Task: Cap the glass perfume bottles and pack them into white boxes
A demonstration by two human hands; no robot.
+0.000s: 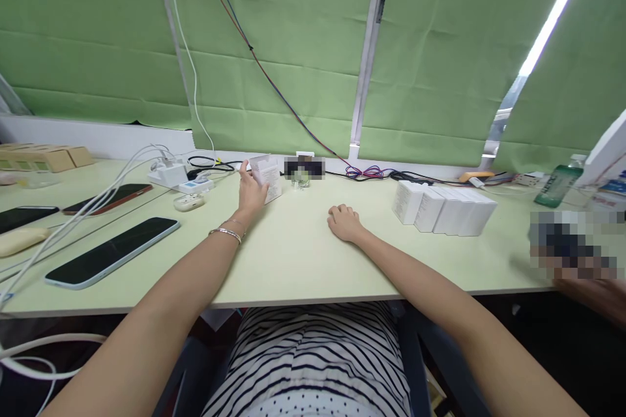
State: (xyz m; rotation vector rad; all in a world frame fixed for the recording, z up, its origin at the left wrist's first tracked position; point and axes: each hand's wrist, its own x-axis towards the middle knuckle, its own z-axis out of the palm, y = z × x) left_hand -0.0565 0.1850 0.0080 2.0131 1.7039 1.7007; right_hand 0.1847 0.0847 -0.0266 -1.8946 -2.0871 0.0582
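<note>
Holding small white box (272,186) in L hand (252,195), pinched btwn thumb & fingers; partly hidden by same hand, w/ fine print too small to read. Can't tell if touching table (293,254) or lifted just clear. Just R of grip: clear little object (300,180), hard to make out, by dark pixelated patch (304,167). Farther R & slightly nearer body: R hand (345,223), palm down on table, w/ fingers curled & palm hidden; can't tell if holding anything. Well R of grip: row of white boxes (429,212), packed close & overlapping, so hard to count. Past those, another person's arm (594,296), blurred, pixelated at hand, cut off by R edge. L of grip: pale rounded case (189,202); farther L, dark-screened phone (115,253), plus second phone (24,216), cut off by L edge.
</note>
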